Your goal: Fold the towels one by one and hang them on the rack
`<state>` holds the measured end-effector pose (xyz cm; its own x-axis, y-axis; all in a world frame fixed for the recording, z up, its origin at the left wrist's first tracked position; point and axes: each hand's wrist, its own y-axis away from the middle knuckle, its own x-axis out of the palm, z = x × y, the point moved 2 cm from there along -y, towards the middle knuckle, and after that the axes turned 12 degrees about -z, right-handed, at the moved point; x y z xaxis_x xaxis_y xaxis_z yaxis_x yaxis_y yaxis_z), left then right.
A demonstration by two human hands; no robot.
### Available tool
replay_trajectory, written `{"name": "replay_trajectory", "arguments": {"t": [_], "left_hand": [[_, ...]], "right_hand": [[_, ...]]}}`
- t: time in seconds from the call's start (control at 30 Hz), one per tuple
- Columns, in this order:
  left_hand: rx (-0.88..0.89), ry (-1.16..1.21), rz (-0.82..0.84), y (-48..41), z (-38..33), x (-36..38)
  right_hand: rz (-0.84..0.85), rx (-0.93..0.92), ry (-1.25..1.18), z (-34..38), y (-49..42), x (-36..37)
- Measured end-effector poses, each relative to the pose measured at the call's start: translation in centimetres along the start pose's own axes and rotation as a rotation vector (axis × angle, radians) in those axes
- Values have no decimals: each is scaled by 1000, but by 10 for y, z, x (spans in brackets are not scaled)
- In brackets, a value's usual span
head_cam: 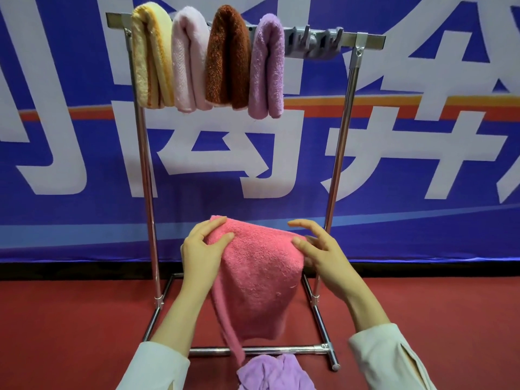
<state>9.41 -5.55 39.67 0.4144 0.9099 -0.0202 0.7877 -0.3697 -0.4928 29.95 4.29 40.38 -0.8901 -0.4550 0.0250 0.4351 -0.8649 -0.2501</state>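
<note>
A pink towel (259, 274) hangs in the air in front of me, folded over, with a narrow tail trailing down. My left hand (201, 250) pinches its upper left corner. My right hand (323, 251) holds the upper right edge with the thumb on the cloth and the fingers spread. Behind stands the metal rack (334, 170). Over its top bar hang several folded towels: yellow (150, 57), pale pink (188, 63), brown (228, 57) and lilac (267, 68). A crumpled lilac towel (277, 372) lies on the red floor below my hands.
The right part of the top bar carries grey hooks (318, 40) and bare metal. The rack's base frame (323, 347) lies on the red floor (70, 333). A blue banner (422, 164) with white characters stands close behind.
</note>
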Motion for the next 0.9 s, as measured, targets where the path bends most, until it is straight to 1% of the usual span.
{"name": "replay_trajectory", "arguments": {"t": [0.1, 0.27, 0.37, 0.47, 0.53, 0.67, 0.8, 0.9], "left_hand": [[-27, 2, -59, 3, -1, 2], [32, -42, -53, 9, -8, 8], [-2, -46, -47, 9, -7, 9], [32, -90, -28, 11, -8, 10], [88, -134, 9, 13, -8, 12], [140, -191, 121, 16, -8, 18], [111, -79, 259, 20, -10, 21], [69, -4, 410, 21, -8, 22]], "right_hand": [[86, -5, -83, 7, 5, 5], [215, 16, -156, 22, 11, 10], [305, -35, -48, 28, 17, 13], [295, -114, 82, 34, 19, 23], [292, -176, 150, 38, 20, 31], [232, -436, 410, 41, 20, 39], [282, -497, 461, 42, 24, 46], [263, -543, 509, 45, 24, 49]]}}
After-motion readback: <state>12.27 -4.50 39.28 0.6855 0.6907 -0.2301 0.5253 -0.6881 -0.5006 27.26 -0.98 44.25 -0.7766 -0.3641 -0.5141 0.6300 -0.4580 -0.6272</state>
